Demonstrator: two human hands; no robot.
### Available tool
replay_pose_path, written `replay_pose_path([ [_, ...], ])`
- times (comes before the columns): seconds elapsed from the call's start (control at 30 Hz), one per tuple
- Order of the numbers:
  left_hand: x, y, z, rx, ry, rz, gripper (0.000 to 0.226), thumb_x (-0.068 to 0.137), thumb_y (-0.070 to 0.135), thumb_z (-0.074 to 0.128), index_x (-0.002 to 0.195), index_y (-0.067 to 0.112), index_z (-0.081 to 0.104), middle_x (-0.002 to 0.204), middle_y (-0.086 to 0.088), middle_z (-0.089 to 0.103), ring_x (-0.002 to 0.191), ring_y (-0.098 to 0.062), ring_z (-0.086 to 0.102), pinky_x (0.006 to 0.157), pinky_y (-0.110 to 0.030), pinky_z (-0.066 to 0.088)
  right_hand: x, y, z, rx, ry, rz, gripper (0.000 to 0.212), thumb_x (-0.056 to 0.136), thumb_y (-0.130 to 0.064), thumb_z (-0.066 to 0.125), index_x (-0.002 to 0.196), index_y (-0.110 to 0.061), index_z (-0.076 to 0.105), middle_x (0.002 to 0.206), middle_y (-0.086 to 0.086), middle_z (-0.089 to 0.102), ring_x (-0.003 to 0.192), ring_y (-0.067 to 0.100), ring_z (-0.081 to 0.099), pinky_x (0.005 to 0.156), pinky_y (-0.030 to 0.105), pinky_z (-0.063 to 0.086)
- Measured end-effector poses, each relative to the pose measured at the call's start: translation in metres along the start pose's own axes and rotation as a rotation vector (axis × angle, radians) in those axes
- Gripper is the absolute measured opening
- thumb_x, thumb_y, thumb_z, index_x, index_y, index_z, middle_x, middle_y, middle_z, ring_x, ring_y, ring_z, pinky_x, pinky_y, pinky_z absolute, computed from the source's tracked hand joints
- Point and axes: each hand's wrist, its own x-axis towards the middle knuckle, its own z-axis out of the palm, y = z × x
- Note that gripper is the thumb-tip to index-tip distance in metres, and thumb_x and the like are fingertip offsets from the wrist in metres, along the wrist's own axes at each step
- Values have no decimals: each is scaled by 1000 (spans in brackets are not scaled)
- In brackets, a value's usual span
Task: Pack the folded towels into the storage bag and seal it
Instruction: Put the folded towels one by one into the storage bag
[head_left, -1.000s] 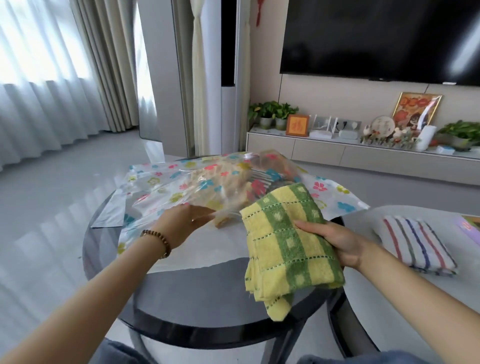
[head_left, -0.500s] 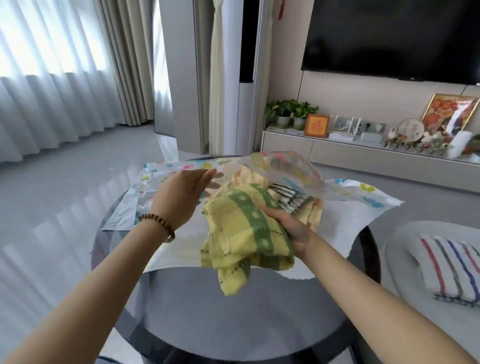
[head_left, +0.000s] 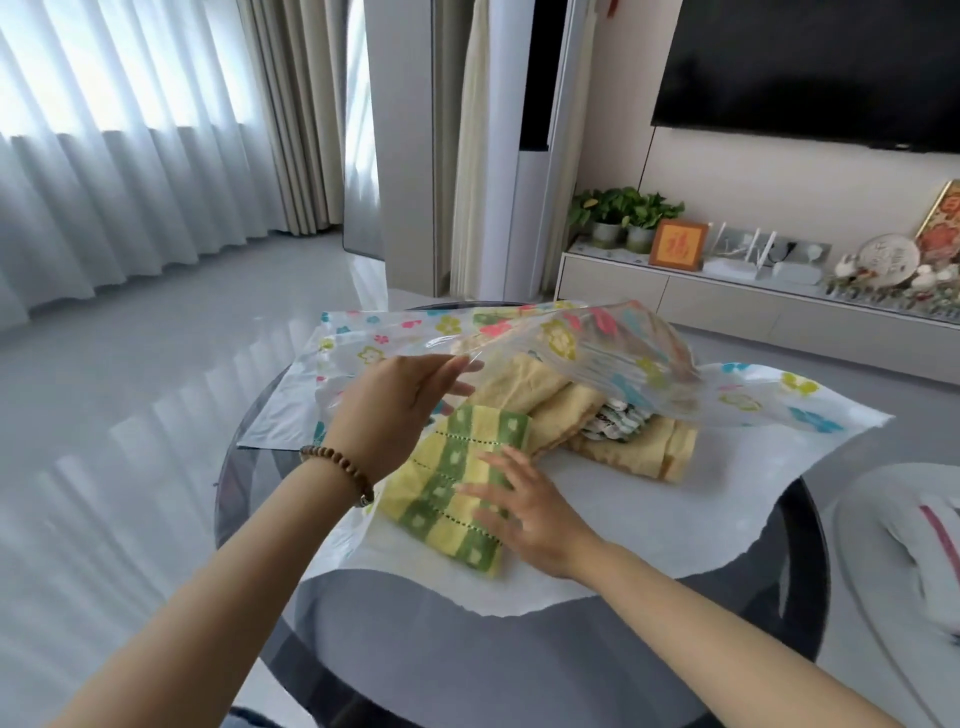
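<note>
A clear storage bag (head_left: 613, 338) printed with coloured flowers lies on the round dark glass table (head_left: 415, 649), its mouth facing me. My left hand (head_left: 395, 415) pinches the bag's upper flap and holds it raised. A folded yellow and green checked towel (head_left: 452, 483) lies on the bag's white lower sheet at the mouth, partly under the flap. My right hand (head_left: 524, 509) rests flat on that towel with fingers spread. Deeper inside the bag sit folded pale yellow towels (head_left: 545, 400) and a patterned grey one (head_left: 618, 421).
A folded striped towel (head_left: 935, 551) lies on a white round table at the right edge, blurred. Behind the table stand a low TV cabinet (head_left: 727, 306) with plants and ornaments, a wall TV, and curtains at the left over a glossy grey floor.
My right hand has carried the checked towel from the table's right side forward into the bag's mouth and laid it flat. My left hand lifted the upper flap higher.
</note>
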Motion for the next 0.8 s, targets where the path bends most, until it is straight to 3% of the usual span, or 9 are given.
replay_pose_path([
  [0.07, 0, -1, 1, 9, 1, -1, 39, 92, 46, 36, 111, 29, 65, 96, 7, 73, 77, -6, 70, 71, -35, 59, 7, -3, 20, -51, -192, -6, 56, 86, -69, 22, 139, -51, 31, 159, -15, -7, 141, 15, -27, 111, 44, -16],
  [0.17, -2, -2, 1, -13, 6, -18, 35, 94, 43, 37, 109, 30, 66, 89, 11, 72, 73, -4, 70, 67, -35, 60, 31, -4, 47, -114, -185, 72, 78, 70, -83, 7, 142, -54, 16, 158, -12, -18, 136, 19, -39, 108, 51, -25],
  [0.33, -4, -1, -2, -24, -2, -20, 34, 94, 42, 38, 108, 29, 67, 90, 8, 74, 70, -3, 70, 64, -30, 59, 98, -19, 58, -207, -104, 293, 60, 87, -71, 22, 143, -51, 17, 160, 3, -12, 140, 28, -32, 110, 59, -18],
  [0.47, -3, -2, -5, -27, -22, -47, 35, 94, 41, 37, 108, 28, 67, 90, 9, 73, 71, -5, 69, 67, -30, 59, 101, -23, 55, -172, -143, 274, 57, 90, -65, 22, 144, -48, 18, 160, 0, -10, 141, 28, -30, 111, 58, -17],
  [0.63, -10, -2, 7, 104, -74, 0, 42, 88, 53, 37, 113, 33, 63, 99, 12, 71, 81, -4, 68, 80, -37, 56, 8, 4, 22, -188, -118, 83, 67, 85, -68, 15, 146, -42, 21, 160, -11, -3, 145, 11, -16, 115, 43, -13],
  [0.7, -13, 6, 18, 168, -104, 28, 39, 87, 52, 42, 119, 36, 59, 109, 10, 69, 91, -5, 65, 88, -34, 52, -42, 24, 1, -193, -115, 102, 75, 77, -72, 6, 145, -43, 21, 159, -14, 0, 142, 2, -13, 116, 34, -10],
  [0.8, -14, 28, 44, 225, -135, 122, 40, 88, 47, 49, 126, 36, 52, 122, 8, 63, 110, -11, 59, 95, -29, 46, -118, 51, -35, -191, -99, 188, 68, 80, -70, 11, 143, -47, 21, 155, -23, -1, 141, -4, -10, 117, 25, -7],
])
